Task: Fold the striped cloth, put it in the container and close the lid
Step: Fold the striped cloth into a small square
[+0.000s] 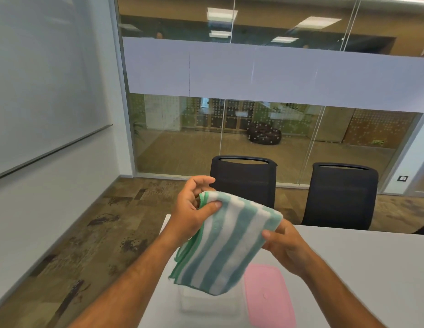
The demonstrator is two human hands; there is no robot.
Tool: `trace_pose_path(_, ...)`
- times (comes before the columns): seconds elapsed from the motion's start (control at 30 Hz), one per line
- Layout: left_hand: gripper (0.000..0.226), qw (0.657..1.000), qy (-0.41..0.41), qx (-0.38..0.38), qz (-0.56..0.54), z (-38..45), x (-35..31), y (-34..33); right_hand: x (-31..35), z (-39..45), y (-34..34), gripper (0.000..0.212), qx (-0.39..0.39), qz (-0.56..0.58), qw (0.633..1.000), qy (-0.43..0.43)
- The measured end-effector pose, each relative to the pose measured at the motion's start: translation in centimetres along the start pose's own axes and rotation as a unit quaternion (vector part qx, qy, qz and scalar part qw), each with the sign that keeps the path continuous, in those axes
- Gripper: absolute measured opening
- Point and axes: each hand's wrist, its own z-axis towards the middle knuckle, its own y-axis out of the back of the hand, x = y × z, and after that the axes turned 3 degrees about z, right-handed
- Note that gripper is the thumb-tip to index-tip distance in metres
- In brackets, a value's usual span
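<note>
**Folded cloth held above the open container**

A clear container stands near the table's left edge; its inside is mostly hidden by the cloth, so its contents cannot be told. A pink lid lies flat on the table just to its right, off the container.

The left hand pinches the striped cloth's upper left corner between thumb and curled fingers. The right hand grips the upper right edge, thumb on top, fingers behind.

The cloth is green-and-white striped, folded into layers with green-trimmed edges, and hangs in the air directly over the container, its lower edge just above it.
</note>
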Motion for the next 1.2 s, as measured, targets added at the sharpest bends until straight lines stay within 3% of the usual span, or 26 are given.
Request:
trace_pose_path(0.2,0.05,0.991,0.071,-0.05,-0.1,0.6,0.9,0.0,-3.1,-0.3,-1.2,0.054,0.013,0.017,0.998,-0.061)
trace_pose_path(0.4,0.044,0.953,0.26,-0.101,-0.123,0.9,2.4,1.3,-4.1,-0.5,-2.3,0.052,0.011,0.091,0.989,-0.113)
trace_pose_path(0.5,0.039,0.925,0.342,-0.061,-0.155,0.3,3.6,2.1,-4.2,-0.6,-2.6,0.054,-0.006,0.112,0.986,-0.121)
trace_pose_path(0.6,0.061,0.902,0.393,0.017,-0.176,-1.1,4.5,2.7,-4.0,-0.7,-2.7,0.052,-0.017,0.127,0.984,-0.123)
trace_pose_path(0.7,0.075,0.882,0.415,0.063,-0.213,-2.9,6.4,2.7,-3.6,-0.7,-2.9,0.049,-0.026,0.134,0.983,-0.125)
trace_pose_path(0.87,0.054,0.897,0.386,0.13,-0.171,-4.8,7.1,1.9,-2.7,-0.6,-2.5,0.038,-0.068,0.114,0.977,-0.169)
trace_pose_path(1.07,0.049,0.914,0.378,0.067,-0.129,-4.7,6.7,1.5,-1.9,-0.7,-1.4,0.029,-0.131,0.059,0.958,-0.248)
trace_pose_path(1.2,0.044,0.921,0.363,0.08,-0.118,-4.6,6.4,1.5,-1.6,-0.9,-0.7,0.029,-0.137,-0.007,0.959,-0.249)
